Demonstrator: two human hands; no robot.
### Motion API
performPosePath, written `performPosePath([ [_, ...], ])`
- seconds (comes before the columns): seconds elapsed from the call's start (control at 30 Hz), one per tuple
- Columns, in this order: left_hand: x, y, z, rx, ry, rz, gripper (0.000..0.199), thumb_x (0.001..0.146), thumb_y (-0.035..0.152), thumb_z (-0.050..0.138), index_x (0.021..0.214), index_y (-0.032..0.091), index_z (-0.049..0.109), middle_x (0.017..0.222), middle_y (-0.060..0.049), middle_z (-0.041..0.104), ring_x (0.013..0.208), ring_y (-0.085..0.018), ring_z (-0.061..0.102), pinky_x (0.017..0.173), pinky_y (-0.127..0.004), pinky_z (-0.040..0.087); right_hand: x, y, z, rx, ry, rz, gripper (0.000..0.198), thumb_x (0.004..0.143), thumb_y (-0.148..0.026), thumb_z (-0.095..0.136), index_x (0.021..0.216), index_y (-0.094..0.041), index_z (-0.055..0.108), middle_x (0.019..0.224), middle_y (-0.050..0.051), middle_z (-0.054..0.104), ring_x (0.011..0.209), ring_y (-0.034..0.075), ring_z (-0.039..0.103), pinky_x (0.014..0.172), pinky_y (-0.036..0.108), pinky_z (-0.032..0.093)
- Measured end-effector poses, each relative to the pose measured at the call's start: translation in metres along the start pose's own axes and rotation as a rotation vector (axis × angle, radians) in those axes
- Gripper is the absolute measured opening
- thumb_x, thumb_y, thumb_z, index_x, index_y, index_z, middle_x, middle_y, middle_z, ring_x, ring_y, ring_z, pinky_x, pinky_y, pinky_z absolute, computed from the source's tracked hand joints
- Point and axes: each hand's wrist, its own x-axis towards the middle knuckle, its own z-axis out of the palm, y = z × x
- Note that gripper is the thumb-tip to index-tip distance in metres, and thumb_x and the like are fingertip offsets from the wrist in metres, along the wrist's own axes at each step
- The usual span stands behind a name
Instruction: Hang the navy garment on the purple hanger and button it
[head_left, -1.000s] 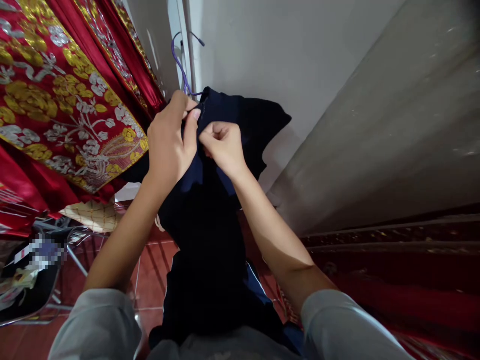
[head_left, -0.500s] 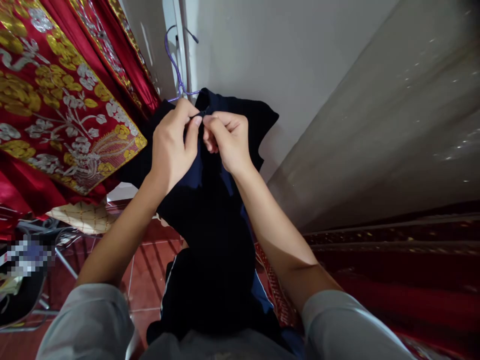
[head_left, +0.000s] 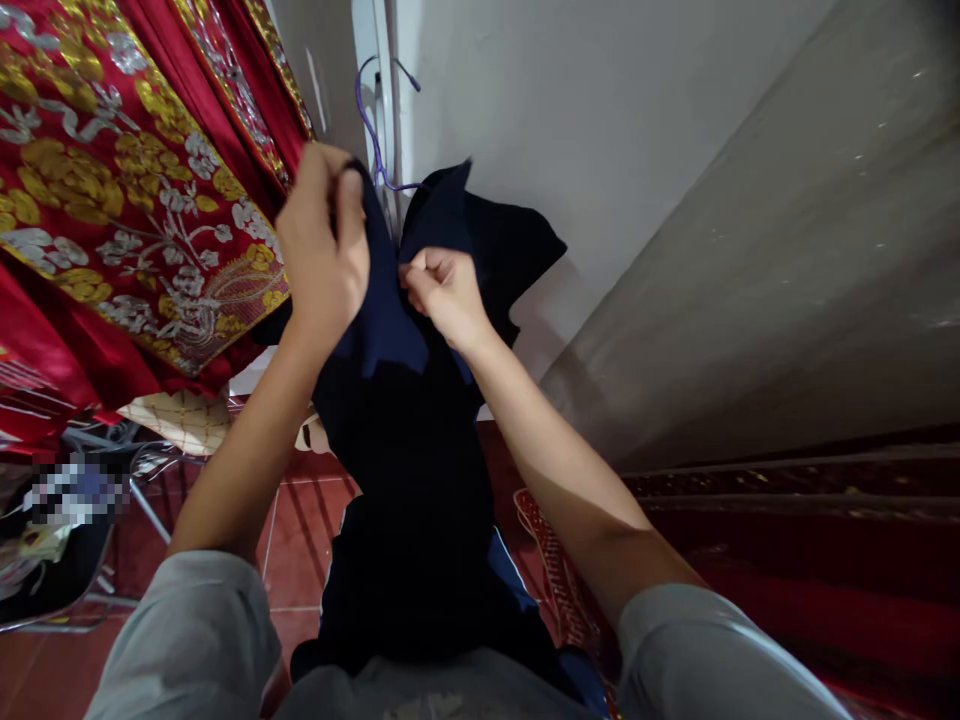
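Observation:
A dark navy collared shirt (head_left: 397, 430) hangs in front of me from a thin purple hanger (head_left: 361, 105). Its neck is spread apart, with one collar point sticking up on the right. At the left side of the opening, my left hand (head_left: 322, 245) is closed on the shirt's edge, thumb up; its other fingertips are partly hidden. My right hand (head_left: 450, 295) is lower and to the right, its fingers pinched together at the front edge of the shirt below the raised collar point.
Red cloth with gold and silver flower embroidery (head_left: 150, 190) hangs close on the left. A pale wall (head_left: 600, 110) stands behind the shirt, with a greyish sheer drape (head_left: 787, 260) at right. Lower left is a black chair (head_left: 52, 600) bearing items, on red floor tiles (head_left: 300, 540).
My hands, which were together at the collar, have parted. The left has moved up and left with the shirt's edge, the right slightly down. The neck opening has widened and a collar point now stands up.

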Motion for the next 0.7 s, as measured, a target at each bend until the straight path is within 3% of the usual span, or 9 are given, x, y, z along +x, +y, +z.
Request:
performPosePath([
  [0.1,0.012,-0.073,-0.008,0.011,0.035,-0.106,0.032,0.112,0.049,0.036,0.096,0.022,0.043,0.079,0.003,0.045,0.071,-0.009,0.045,0.074,-0.028,0.042,-0.009,0.025,-0.006,-0.071,-0.057,0.109,0.028,0.084,-0.021,0.062,0.06,-0.02,0.049,0.046,-0.005,0.044,0.043,0.006,0.036,0.046,0.021,0.028],
  [0.2,-0.004,-0.143,-0.034,0.11,0.031,-0.313,0.029,0.112,0.031,0.05,0.088,0.019,0.041,0.072,0.006,0.04,0.071,-0.006,0.04,0.077,-0.027,0.038,-0.02,0.033,-0.014,-0.061,-0.15,0.16,0.022,0.08,-0.02,0.06,0.059,-0.018,0.052,0.045,-0.006,0.045,0.042,0.005,0.037,0.047,0.021,0.028],
  [0.3,-0.048,-0.172,-0.064,0.084,0.051,-0.427,0.036,0.105,0.04,0.059,0.078,0.02,0.046,0.065,0.005,0.043,0.069,-0.011,0.043,0.076,-0.03,0.039,-0.028,0.03,-0.017,-0.125,-0.332,0.214,0.017,0.077,-0.019,0.06,0.06,-0.017,0.056,0.046,-0.005,0.049,0.043,0.006,0.043,0.047,0.02,0.029],
  [0.37,-0.082,-0.168,-0.075,0.013,-0.019,-0.457,0.043,0.103,0.049,0.055,0.071,0.021,0.047,0.057,0.006,0.043,0.06,-0.011,0.041,0.072,-0.031,0.04,-0.032,0.028,-0.017,-0.213,-0.471,0.261,0.015,0.076,-0.019,0.06,0.062,-0.016,0.058,0.048,-0.003,0.053,0.046,0.007,0.048,0.048,0.02,0.033],
  [0.47,-0.127,-0.143,-0.074,-0.072,-0.155,-0.446,0.054,0.099,0.062,0.054,0.064,0.021,0.044,0.046,0.008,0.039,0.052,-0.009,0.04,0.072,-0.031,0.045,-0.036,0.027,-0.02,-0.344,-0.722,0.392,0.016,0.079,-0.02,0.059,0.064,-0.014,0.063,0.049,-0.001,0.056,0.047,0.008,0.05,0.049,0.021,0.036],
  [0.57,-0.154,-0.109,-0.061,-0.188,-0.428,-0.411,0.059,0.092,0.074,0.056,0.066,0.022,0.05,0.044,0.008,0.043,0.05,-0.011,0.048,0.071,-0.033,0.052,-0.038,0.023,-0.028,-0.413,-0.972,0.463,0.021,0.083,-0.028,0.063,0.068,-0.013,0.067,0.056,0.002,0.062,0.052,0.01,0.054,0.051,0.024,0.039],
  [0.63,-0.155,-0.085,-0.052,-0.27,-0.656,-0.385,0.057,0.092,0.074,0.057,0.07,0.021,0.058,0.05,0.004,0.054,0.052,-0.014,0.054,0.064,-0.032,0.053,-0.039,0.018,-0.034,-0.466,-0.982,0.397,0.024,0.082,-0.036,0.07,0.073,-0.013,0.07,0.07,0.006,0.069,0.061,0.013,0.059,0.058,0.026,0.044],
  [0.7,-0.141,-0.057,-0.043,-0.333,-0.763,-0.367,0.053,0.094,0.068,0.058,0.075,0.019,0.065,0.063,-0.002,0.064,0.058,-0.016,0.06,0.06,-0.032,0.052,-0.041,0.011,-0.037,-0.539,-0.829,0.282,0.034,0.074,-0.043,0.08,0.088,-0.013,0.073,0.092,0.01,0.073,0.077,0.017,0.064,0.069,0.03,0.05],
])
